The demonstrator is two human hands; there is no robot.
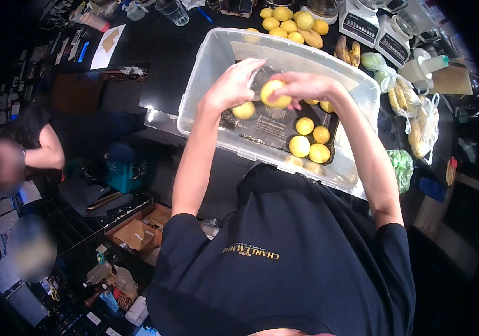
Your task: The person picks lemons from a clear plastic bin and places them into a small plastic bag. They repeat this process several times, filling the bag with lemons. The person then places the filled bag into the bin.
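My right hand (302, 89) grips a yellow lemon (274, 94) above the inside of a clear plastic storage bin (243, 149). Opposite it, my left hand (233, 84) curves with thumb and fingers apart beside shiny clear plastic (263, 77); whether it holds that plastic is unclear. One lemon (244, 110) lies below my left hand. A dark tray with printed writing (264, 126) rests inside the bin. Several more lemons (300, 145) sit at the tray's right end, and others are partly hidden by my right forearm.
Behind the bin are a pile of yellow fruit (288, 26), browned bananas (342, 51) and blenders (359, 23). Bagged produce (423, 126) lines the right side. At left, a person's bent arm (48, 151) shows beyond the counter. Cardboard boxes (135, 235) stand low behind me.
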